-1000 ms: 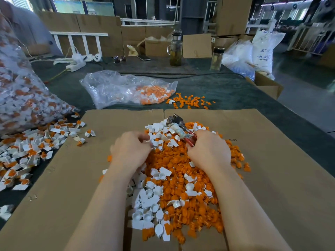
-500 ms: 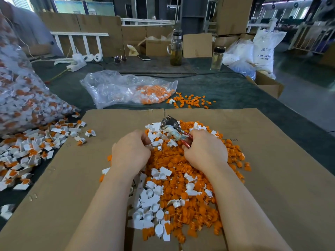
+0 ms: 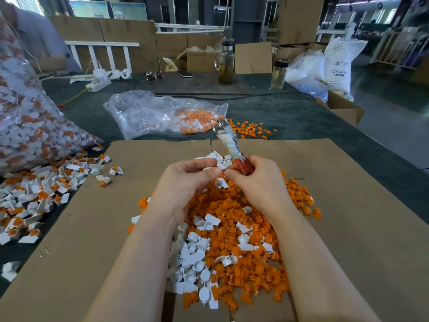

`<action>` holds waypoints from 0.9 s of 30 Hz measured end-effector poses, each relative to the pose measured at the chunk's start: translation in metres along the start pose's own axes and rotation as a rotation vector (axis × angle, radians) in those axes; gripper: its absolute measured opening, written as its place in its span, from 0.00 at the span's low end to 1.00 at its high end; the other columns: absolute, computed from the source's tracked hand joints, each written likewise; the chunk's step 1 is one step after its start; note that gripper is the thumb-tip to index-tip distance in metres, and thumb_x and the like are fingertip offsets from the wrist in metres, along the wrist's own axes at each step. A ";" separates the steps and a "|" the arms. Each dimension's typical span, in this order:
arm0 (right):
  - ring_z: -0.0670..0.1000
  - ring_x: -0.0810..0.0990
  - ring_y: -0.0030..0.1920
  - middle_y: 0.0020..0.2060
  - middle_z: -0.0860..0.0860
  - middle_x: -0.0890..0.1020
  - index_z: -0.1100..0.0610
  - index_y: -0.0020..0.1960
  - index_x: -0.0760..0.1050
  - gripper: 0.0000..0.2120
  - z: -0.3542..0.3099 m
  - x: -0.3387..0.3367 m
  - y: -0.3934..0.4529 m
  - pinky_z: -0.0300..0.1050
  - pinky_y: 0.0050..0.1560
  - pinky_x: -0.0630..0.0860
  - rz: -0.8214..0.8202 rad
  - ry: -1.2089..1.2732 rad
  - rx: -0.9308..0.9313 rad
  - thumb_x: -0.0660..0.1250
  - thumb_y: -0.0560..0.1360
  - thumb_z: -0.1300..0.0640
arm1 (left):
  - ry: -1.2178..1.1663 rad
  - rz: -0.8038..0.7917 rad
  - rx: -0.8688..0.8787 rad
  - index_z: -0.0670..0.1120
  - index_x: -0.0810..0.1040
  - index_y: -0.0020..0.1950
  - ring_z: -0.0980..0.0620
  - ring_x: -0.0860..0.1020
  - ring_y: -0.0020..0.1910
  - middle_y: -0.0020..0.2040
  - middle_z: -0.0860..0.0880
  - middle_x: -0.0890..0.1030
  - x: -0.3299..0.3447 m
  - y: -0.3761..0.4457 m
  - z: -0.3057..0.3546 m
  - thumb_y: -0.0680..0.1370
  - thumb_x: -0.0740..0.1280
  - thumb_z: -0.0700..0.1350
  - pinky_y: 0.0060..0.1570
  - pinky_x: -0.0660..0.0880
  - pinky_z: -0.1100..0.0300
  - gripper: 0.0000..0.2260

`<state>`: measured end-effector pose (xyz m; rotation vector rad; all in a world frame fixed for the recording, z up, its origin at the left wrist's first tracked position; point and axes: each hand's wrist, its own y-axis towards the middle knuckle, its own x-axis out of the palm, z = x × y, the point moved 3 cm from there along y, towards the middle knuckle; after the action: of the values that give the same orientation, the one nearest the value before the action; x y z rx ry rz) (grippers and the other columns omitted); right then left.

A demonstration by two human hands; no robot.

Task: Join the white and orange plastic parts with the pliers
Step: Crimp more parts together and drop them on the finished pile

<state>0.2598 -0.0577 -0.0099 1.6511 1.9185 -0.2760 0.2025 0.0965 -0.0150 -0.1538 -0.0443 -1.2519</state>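
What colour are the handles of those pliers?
Red, seen in the head view where the right hand grips the pliers.

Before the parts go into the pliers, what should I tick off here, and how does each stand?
1. Right hand grips the pliers: ok.
2. Left hand pinches a white part: ok.
3. Orange part in hand: cannot tell.
4. Pliers' nose points up and away from the fingers: ok.
5. Part seated in the pliers: not ok, hands are apart from the nose.
6. Loose parts pile lies below the hands: ok.
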 end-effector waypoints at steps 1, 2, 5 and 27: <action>0.47 0.78 0.29 0.34 0.48 0.80 0.51 0.44 0.78 0.11 -0.001 0.000 0.000 0.41 0.28 0.73 0.003 0.039 -0.002 0.73 0.71 0.45 | -0.008 -0.011 0.006 0.47 0.85 0.49 0.53 0.84 0.44 0.46 0.46 0.87 0.000 0.000 0.000 0.66 0.78 0.44 0.48 0.78 0.63 0.13; 0.48 0.78 0.31 0.34 0.48 0.81 0.51 0.44 0.79 0.10 -0.001 0.000 0.000 0.44 0.31 0.74 0.008 0.072 -0.002 0.74 0.71 0.45 | -0.016 -0.009 0.017 0.47 0.85 0.49 0.53 0.84 0.44 0.46 0.46 0.87 0.000 0.000 0.000 0.67 0.78 0.42 0.46 0.78 0.64 0.12; 0.46 0.78 0.32 0.35 0.47 0.81 0.50 0.44 0.80 0.08 -0.003 0.000 -0.001 0.42 0.30 0.73 0.016 0.125 0.003 0.74 0.71 0.47 | -0.055 0.036 0.055 0.44 0.84 0.50 0.51 0.85 0.43 0.44 0.44 0.87 0.001 -0.002 0.002 0.75 0.73 0.39 0.41 0.79 0.65 0.06; 0.40 0.81 0.45 0.43 0.42 0.83 0.50 0.54 0.82 0.08 -0.013 0.001 -0.008 0.29 0.43 0.74 -0.049 0.171 -0.122 0.71 0.75 0.55 | -0.201 0.033 0.029 0.40 0.82 0.50 0.53 0.85 0.40 0.41 0.44 0.86 0.005 -0.004 0.002 0.74 0.72 0.36 0.37 0.79 0.66 0.06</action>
<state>0.2489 -0.0518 -0.0021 1.5928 2.0604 -0.0366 0.2003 0.0912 -0.0126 -0.2541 -0.2326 -1.1984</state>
